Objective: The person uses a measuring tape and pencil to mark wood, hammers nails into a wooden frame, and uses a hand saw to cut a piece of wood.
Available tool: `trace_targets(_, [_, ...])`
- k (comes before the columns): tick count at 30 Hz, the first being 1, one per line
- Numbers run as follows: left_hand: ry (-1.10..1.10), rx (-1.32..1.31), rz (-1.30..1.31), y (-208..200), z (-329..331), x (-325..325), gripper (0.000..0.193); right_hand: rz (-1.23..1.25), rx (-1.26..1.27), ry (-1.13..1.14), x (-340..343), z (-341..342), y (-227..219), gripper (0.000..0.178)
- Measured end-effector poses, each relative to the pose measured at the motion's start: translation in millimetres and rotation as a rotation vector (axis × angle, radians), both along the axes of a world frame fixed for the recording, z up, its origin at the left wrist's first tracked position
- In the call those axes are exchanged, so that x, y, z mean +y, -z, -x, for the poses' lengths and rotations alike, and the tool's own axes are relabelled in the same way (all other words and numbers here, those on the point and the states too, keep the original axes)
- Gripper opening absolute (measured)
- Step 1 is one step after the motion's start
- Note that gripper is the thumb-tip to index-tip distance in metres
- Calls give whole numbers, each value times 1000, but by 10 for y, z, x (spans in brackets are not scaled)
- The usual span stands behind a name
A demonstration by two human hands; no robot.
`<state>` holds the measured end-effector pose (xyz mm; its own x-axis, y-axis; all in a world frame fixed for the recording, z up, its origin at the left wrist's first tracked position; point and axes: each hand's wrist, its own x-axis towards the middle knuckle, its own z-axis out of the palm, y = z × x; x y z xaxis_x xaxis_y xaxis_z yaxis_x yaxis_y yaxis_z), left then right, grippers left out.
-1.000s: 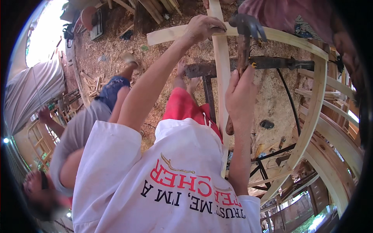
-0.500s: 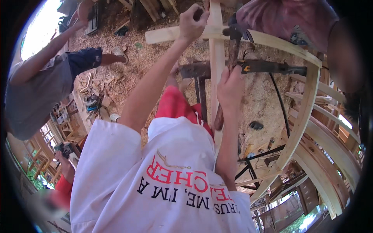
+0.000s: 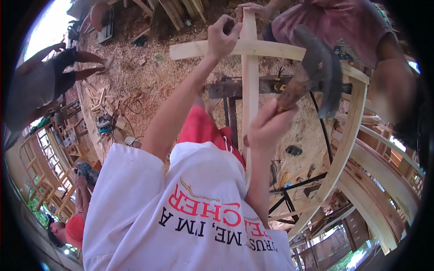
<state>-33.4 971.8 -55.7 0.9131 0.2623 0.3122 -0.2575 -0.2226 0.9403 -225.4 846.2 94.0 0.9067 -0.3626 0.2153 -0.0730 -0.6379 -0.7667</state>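
**Hammer raised over a crossed wooden frame**

Right hand [image 3: 270, 124] wrapped tight around the wooden handle of a hammer [image 3: 316, 74], fingers fully curled, no gap showing between them and the shaft. Dark steel head tilted up and to the right, hanging above the right stretch of the horizontal slat [image 3: 253, 49], clear of the wood. Left hand [image 3: 222, 37] closed in a fist at the crossing, fingers bent over the top edge of the horizontal slat just left of the upright slat [image 3: 250, 99]; whether something small sits pinched inside that fist, cannot tell. Upright slat running from the top edge of the frame down between both forearms. Curved rail [image 3: 346, 149] sweeping down from the right end of the horizontal slat toward the lower right. Another person's hand [image 3: 251, 9] resting on the top end of the upright slat, belonging to a person in a maroon shirt [image 3: 334, 25] at the upper right. Sawdust-covered ground [image 3: 149, 77] below, with wood scraps scattered toward the left.
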Motion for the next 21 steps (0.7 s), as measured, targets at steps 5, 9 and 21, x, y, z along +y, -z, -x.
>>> trace_targets(5, [26,75,56,-83,20,-138,23,101,489,-76,-50,-311,403,25])
trace_targets(9, [-13,77,71,-23,-53,-10,24,271,-3,-53,113,-349,308,27])
trace_targets(21, [341,671,-39,-36,-457,359,49,169,388,-114,-211,-212,810,29])
